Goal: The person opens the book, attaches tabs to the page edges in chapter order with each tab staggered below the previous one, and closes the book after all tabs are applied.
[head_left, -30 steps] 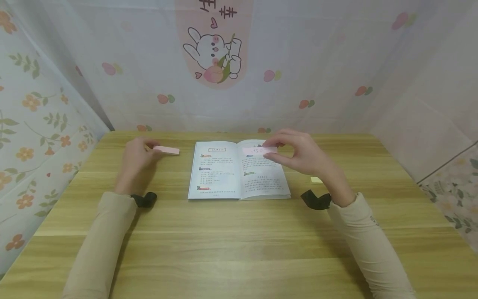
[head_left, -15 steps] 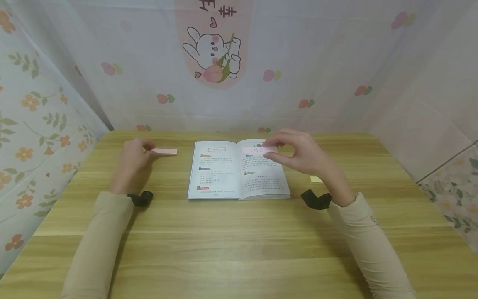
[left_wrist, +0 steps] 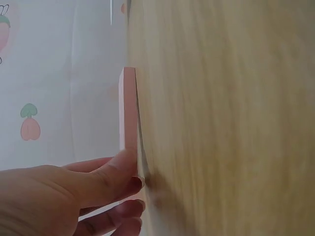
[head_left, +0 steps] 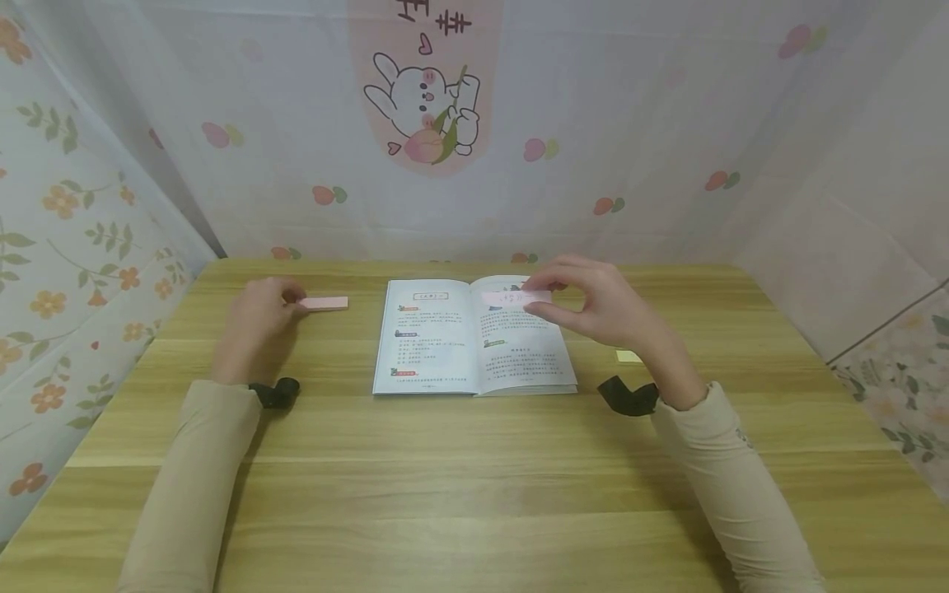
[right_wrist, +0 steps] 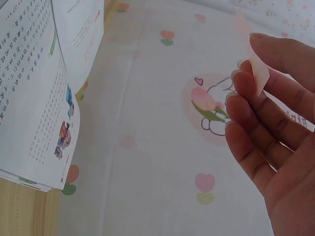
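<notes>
In the head view my left hand (head_left: 259, 311) is at the far left of the table. Its thumb and fingers pinch one end of a pink sticky note pad (left_wrist: 129, 105), a long narrow block held at or just above the tabletop. Over the right page of an open book (head_left: 424, 354) is my right hand (head_left: 593, 303). Between thumb and fingertips it pinches a single pink sticky note (right_wrist: 250, 54) with handwriting on it, raised above the page. The book lies flat with printed text on both pages; the note and hand cover part of the right page's top.
A yellow sticky note pad (head_left: 628, 357) lies right of the book, beside my right forearm. Black straps sit at both wrists. Behind the wooden table (head_left: 474, 478) hangs a white curtain (head_left: 638, 107) with a printed rabbit; patterned cloth hangs at the sides.
My left hand has drawn slightly left with the pink sticky note pad, which now lies straighter. The right hand and its sticky note have stayed in place.
</notes>
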### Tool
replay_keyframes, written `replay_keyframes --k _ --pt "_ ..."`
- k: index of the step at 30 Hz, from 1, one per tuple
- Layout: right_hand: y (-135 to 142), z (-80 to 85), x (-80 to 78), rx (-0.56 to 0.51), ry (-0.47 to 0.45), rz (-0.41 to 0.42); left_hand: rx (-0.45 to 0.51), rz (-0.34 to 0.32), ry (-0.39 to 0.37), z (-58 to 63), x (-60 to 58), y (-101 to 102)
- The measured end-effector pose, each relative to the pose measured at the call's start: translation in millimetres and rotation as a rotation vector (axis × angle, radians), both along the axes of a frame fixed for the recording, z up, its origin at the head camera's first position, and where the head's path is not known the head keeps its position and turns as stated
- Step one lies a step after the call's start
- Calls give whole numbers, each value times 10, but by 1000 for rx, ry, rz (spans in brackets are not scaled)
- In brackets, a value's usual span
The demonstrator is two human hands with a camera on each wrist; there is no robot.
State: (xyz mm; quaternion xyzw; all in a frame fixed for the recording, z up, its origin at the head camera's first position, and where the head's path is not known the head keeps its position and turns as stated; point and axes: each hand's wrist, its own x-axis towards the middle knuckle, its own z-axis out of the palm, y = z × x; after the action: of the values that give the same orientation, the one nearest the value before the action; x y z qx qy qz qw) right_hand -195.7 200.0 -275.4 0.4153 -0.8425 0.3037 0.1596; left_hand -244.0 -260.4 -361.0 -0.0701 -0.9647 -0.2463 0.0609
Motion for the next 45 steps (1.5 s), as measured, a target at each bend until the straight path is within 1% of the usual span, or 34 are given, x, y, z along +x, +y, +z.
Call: replay_keyframes --k 7,10,14,18,20,22,27,33,39,45 --pt "10 -4 -5 5 6 -4 -64 -46 -47 12 -49 -17" --pt "15 -3 -9 8 8 -5 -72 -55 -62 22 -51 -17" --pt "23 -6 -15 13 2 -13 -61 -60 -85 40 -31 -4" --pt "34 -14 -25 9 -9 -21 -74 -74 -126 86 -56 17" --pt "38 -16 -31 1 -9 -25 -83 -82 -129 116 -76 44" --pt "41 -15 -41 -10 -1 -31 -80 -93 -122 154 -83 81" --pt "64 -30 -95 -20 27 -75 -59 -117 -58 247 -76 189" --pt "99 -51 -142 -32 28 -128 -52 -121 -42 365 -30 327" --pt "133 -72 -196 -48 29 -174 -57 -127 -42 507 59 538" --pt "158 -91 -239 -50 17 -210 -65 -161 20 630 166 756"
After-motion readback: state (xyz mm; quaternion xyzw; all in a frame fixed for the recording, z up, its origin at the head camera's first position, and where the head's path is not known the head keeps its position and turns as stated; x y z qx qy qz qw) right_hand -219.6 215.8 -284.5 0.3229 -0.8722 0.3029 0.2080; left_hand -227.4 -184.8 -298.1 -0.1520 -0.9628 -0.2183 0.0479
